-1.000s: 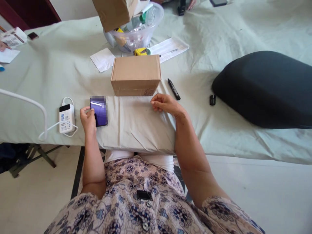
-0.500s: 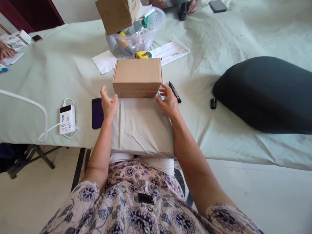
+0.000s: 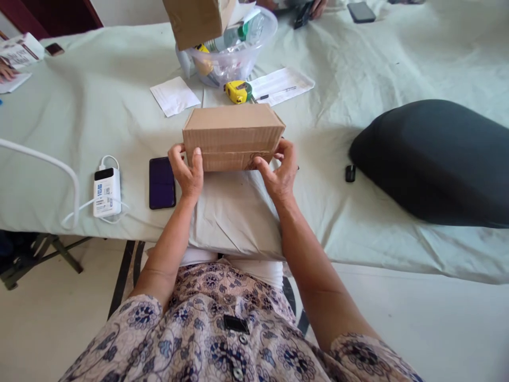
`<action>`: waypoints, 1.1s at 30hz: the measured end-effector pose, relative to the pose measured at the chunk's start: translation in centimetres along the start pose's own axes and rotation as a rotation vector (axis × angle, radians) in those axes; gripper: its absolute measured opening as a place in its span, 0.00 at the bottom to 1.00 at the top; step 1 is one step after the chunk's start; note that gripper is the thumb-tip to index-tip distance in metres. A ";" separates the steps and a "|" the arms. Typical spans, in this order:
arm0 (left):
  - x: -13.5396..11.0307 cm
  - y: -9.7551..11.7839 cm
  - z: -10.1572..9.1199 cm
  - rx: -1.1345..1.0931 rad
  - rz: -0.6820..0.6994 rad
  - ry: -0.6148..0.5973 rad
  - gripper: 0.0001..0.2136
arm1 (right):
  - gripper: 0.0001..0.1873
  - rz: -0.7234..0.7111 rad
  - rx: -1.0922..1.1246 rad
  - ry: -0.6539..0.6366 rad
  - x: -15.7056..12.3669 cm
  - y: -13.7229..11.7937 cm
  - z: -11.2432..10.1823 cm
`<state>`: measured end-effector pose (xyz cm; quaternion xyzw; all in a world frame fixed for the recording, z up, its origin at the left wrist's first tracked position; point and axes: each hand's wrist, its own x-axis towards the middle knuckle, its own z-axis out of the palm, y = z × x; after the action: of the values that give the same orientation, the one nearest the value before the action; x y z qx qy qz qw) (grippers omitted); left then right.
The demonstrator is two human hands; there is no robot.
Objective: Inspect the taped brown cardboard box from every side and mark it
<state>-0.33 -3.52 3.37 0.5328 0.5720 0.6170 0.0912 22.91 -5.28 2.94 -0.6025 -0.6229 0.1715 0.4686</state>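
Observation:
A brown cardboard box (image 3: pixel 233 132), closed on top, is held between my two hands and tilted, its front side turned up toward me. My left hand (image 3: pixel 189 172) grips the left end, thumb on the front face and fingers round the side. At the right end my right hand (image 3: pixel 281 167) does the same, with its thumb beside a dark printed mark. Just left of my left wrist lies a dark smartphone (image 3: pixel 162 183). The black marker on the right is almost wholly hidden behind my right hand.
A white power bank (image 3: pixel 107 193) with a cable lies left. Beyond the box are a white paper (image 3: pixel 175 96), a yellow tape measure (image 3: pixel 238 92) and a plastic basin (image 3: pixel 238 66). A black padded seat (image 3: pixel 433 162) and a small black cap (image 3: pixel 350 173) are right. Other people's hands show at the far edge.
My hands have closed on the box ends. The box has tipped and come slightly nearer, showing more of its front, and my right hand now covers most of the marker.

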 end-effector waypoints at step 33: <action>0.9 -1.6 -0.7 0.024 0.198 -0.141 0.40 | 0.36 -0.031 0.267 0.011 0.4 0.1 -0.7</action>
<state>-1.99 -2.77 2.70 0.6297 0.5160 0.5773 0.0636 23.55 -5.12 3.40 -0.5260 -0.6011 0.2421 0.5507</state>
